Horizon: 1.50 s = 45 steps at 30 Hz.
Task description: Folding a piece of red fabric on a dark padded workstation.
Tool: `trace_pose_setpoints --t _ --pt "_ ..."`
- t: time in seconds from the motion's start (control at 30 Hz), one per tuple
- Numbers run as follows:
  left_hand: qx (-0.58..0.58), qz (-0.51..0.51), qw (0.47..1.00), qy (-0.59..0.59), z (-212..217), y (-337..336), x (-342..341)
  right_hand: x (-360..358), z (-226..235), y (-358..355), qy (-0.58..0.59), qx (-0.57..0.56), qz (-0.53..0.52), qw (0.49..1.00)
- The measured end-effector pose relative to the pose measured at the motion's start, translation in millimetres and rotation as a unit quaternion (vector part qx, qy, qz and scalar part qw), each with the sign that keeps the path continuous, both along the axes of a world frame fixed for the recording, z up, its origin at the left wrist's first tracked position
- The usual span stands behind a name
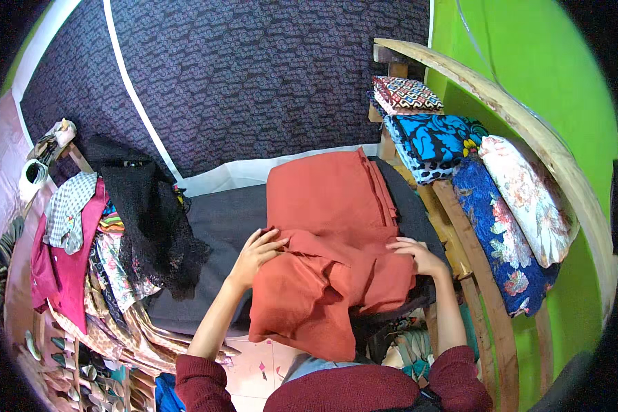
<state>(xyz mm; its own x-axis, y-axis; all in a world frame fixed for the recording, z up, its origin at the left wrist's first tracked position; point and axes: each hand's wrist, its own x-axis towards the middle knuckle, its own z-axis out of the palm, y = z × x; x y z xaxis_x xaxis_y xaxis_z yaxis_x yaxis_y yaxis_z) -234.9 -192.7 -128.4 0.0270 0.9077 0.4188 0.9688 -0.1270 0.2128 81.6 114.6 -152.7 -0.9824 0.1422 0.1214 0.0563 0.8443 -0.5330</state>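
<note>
On the dark grey surface (pixel 213 220) in the middle lies a big rust-red cloth (pixel 329 233). It is folded in layers, and its near end hangs over the front edge, down toward the person's lap.

The left hand (pixel 257 250) rests on the left side of the red cloth. Its fingers are spread and bent a little, and the fingertips press on a fold. This grip is loose, not closed around anything.

The right hand (pixel 419 255) lies flat on the right side of the same cloth, near the edge. Its fingers are stretched out and touch the top layer. It is not squeezing anything either.

Both arms have dark red sleeves (pixel 199 381) and come in from the bottom.

To the left, a black lace cloth (pixel 154 226) hangs down beside the grey surface. Next to it are a pink cloth (pixel 62 271), a checked cloth (pixel 69 209) and many other patterned cloths in a heap.

To the right stands a wooden rack (pixel 474 268). Folded cloths sit on it in a row: a red patterned one (pixel 406 94) at the far end, then a bright blue and black one (pixel 436 137), then a dark blue flowered one (pixel 501 240), and a pale flowered one (pixel 529 199).

Behind everything hangs a dark purple patterned cloth (pixel 254 69). A green wall (pixel 529 55) is on the right.
</note>
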Motion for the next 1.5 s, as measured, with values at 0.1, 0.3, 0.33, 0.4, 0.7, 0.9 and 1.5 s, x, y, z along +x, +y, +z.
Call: trace_pose_setpoints --t 0.1,0.3,0.33,0.4,0.7,0.9,1.5 --pt "0.075 0.028 0.993 -0.09 -47 33 -44 -14 -16 12 0.034 -0.056 -0.154 0.986" --pt "-0.041 0.266 0.866 -0.422 -48 126 -117 -79 -28 25 -0.08 -0.016 -0.37 0.925" --pt "-0.175 0.348 0.871 -0.301 -33 132 -109 -82 -5 9 -0.14 -0.03 -0.4 0.905" --pt "-0.19 0.394 0.837 -0.329 -28 129 -97 -76 5 -5 -0.107 -0.04 -0.45 0.886" --pt "-0.105 0.132 0.759 -0.628 -12 75 -88 -50 0 8 0.13 -0.365 -0.262 0.884" --pt "0.122 0.162 0.836 -0.51 -34 84 -83 -90 36 -20 0.011 -0.077 -0.411 0.908" --pt "0.005 0.252 0.722 -0.645 -40 -17 -16 -43 16 -21 0.076 -0.142 -0.469 0.868"
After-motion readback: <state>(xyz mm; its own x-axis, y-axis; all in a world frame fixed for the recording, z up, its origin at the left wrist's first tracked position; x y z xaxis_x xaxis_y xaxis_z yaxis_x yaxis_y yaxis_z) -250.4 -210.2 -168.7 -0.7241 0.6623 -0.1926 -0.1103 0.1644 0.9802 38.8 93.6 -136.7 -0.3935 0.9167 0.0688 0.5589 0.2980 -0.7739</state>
